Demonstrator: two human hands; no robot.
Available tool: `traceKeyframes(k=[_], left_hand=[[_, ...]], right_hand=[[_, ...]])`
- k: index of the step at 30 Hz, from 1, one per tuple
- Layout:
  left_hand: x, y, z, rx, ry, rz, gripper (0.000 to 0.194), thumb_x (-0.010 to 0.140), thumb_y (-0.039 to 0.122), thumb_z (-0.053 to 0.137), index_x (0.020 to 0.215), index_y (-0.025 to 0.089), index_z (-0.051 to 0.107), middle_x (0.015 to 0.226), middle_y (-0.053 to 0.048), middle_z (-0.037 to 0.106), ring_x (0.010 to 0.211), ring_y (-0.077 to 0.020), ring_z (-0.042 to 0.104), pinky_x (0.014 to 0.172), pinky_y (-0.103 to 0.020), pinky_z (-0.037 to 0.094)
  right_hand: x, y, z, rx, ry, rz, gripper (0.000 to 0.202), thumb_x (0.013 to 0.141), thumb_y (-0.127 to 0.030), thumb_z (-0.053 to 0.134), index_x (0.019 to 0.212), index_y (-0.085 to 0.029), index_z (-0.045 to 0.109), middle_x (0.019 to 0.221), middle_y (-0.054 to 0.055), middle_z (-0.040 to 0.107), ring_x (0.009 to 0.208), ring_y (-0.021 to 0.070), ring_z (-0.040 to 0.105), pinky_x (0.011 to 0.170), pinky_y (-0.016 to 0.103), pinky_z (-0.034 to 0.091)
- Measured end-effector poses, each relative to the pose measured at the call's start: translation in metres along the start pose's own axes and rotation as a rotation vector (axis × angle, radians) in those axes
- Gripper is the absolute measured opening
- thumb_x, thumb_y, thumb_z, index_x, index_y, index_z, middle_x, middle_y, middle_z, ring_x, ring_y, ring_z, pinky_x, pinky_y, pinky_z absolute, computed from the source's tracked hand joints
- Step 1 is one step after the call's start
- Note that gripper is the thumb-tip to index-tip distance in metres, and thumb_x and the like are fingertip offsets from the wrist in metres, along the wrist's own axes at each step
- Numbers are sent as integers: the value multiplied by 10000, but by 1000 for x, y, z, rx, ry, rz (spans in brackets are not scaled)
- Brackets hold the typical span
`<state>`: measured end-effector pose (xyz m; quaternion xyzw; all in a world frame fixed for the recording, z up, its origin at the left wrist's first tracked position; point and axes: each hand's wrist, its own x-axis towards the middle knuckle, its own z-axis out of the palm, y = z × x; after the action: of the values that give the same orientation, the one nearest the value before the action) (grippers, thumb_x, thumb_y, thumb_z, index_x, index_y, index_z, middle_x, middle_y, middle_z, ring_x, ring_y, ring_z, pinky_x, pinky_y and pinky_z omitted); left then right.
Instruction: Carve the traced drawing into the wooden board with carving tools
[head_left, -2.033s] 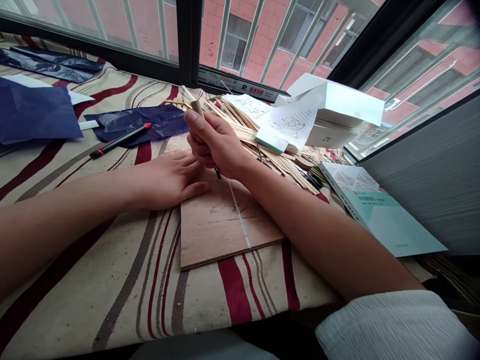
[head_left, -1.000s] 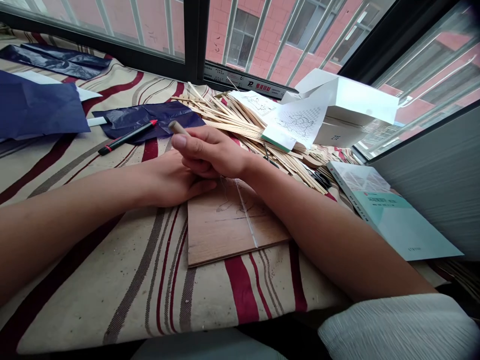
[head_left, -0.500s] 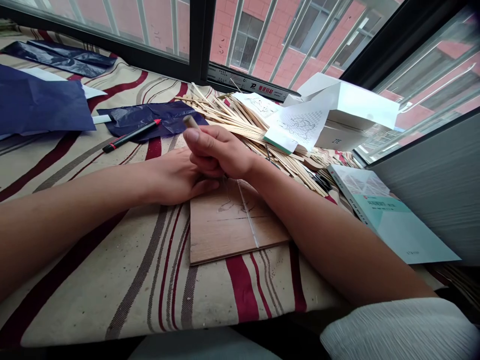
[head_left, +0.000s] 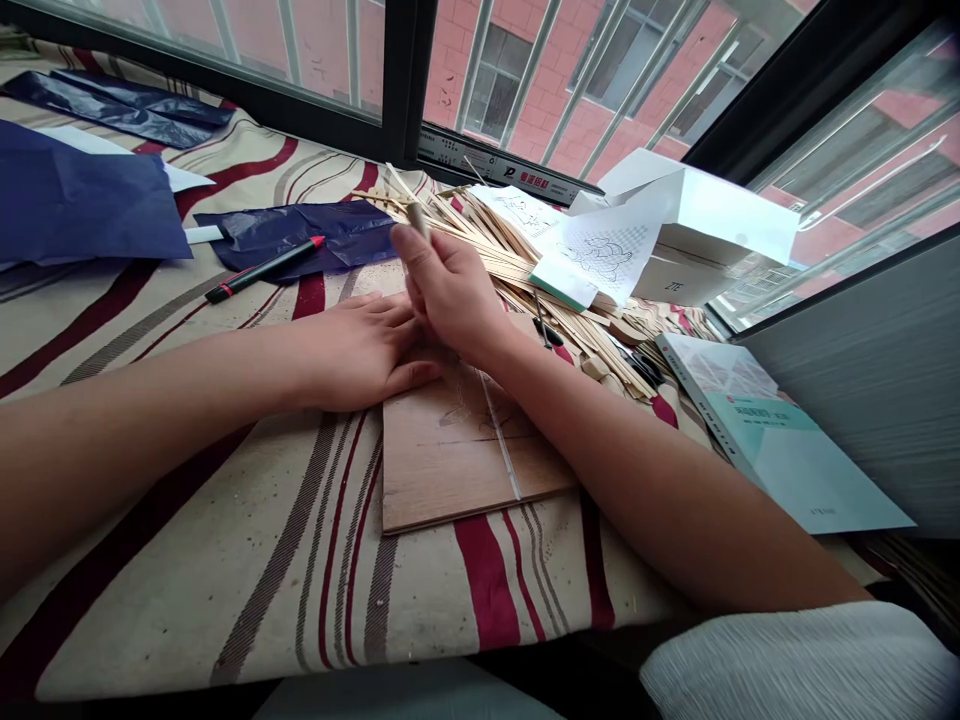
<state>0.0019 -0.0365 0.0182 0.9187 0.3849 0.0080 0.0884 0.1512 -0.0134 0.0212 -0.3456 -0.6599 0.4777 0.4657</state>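
Observation:
A thin wooden board [head_left: 442,460] lies on the striped cloth, with faint drawn lines and a pale strip on its surface. My left hand [head_left: 367,345] rests flat with fingers spread at the board's left far edge. Wrapped round a light round-ended handle [head_left: 418,218] is my right hand [head_left: 454,290], above the board beside my left fingers. The lower end of the handled tool is hidden behind my hands.
Many thin wooden sticks [head_left: 510,255] lie beyond my hands. Behind right are drawing sheets [head_left: 600,250] and a white box [head_left: 697,240]. A book [head_left: 787,440] is at right. Dark blue sheets [head_left: 82,200] and a black-red pen [head_left: 262,270] are at left.
My right hand has shifted slightly right, and the handle now stands more upright. The fingers of my left hand show more fully, spread flat. The board has barely moved.

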Motion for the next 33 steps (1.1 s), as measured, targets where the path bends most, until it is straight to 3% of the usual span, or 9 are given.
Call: traceKeyframes(k=[4,8,14,16,20,24,26,31,33], left_hand=[[0,0,-2,-53,23,101,540,1054,524,381,1372,196,669,1525,-115,638,1462,-344,522,1285,-476,318],[-1,2,-5,-82,12,71,608,1043,574,401,1450,177,614,1570,-134,598,1494,-364,489,1301,-489,285],[-1,0,-3,-62,20,96,636,1053,581,354,1532,215,557,1656,-106,516,1555,-351,413,1325,-490,230],[0,0,-2,-42,4,78,654,1057,596,328,1531,210,561,1666,-113,500,1555,-365,409,1318,-505,230],[0,1,0,-2,-23,-39,803,1042,687,276,1610,145,446,1708,-160,417,1577,-387,369,1309,-518,219],[0,2,0,28,-42,-50,854,1036,716,224,1643,137,385,1754,-156,333,1611,-367,317,1320,-482,184],[0,1,0,29,-37,-45,857,1033,723,216,1639,143,391,1747,-152,350,1610,-362,321,1319,-474,186],[0,1,0,14,-41,-43,811,1028,681,255,1612,143,418,1737,-156,366,1607,-381,326,1317,-494,193],[0,1,0,11,-36,-42,798,1025,673,275,1584,133,454,1732,-165,373,1601,-389,334,1310,-492,215]], right_hand=[[-7,-14,-8,205,-380,52,502,1066,-492,592,701,-235,362,563,-92,290,490,69,246,431,197,218],[-6,-20,-18,357,-484,189,513,1146,-418,386,669,-238,325,540,-97,195,450,70,116,392,192,152],[-1,-14,-16,369,-484,216,564,1036,-589,584,681,-241,318,551,-105,198,460,58,117,370,185,139],[0,-9,-11,326,-341,159,582,986,-613,658,685,-239,329,539,-113,232,449,40,159,378,173,153],[3,1,-2,162,112,73,580,988,-686,583,704,-245,335,557,-97,274,446,42,260,409,164,224],[2,-2,-1,171,233,100,559,1003,-668,569,718,-248,336,555,-92,280,434,54,282,401,174,229],[0,-7,-3,250,198,142,573,1013,-656,576,705,-248,319,521,-101,270,412,55,239,379,185,207],[-5,-10,-20,485,-194,217,624,1018,-679,565,670,-240,291,511,-118,204,417,49,77,366,192,101],[-5,-9,-26,553,-241,225,630,1021,-684,557,668,-238,284,526,-119,173,431,52,43,367,188,92]])
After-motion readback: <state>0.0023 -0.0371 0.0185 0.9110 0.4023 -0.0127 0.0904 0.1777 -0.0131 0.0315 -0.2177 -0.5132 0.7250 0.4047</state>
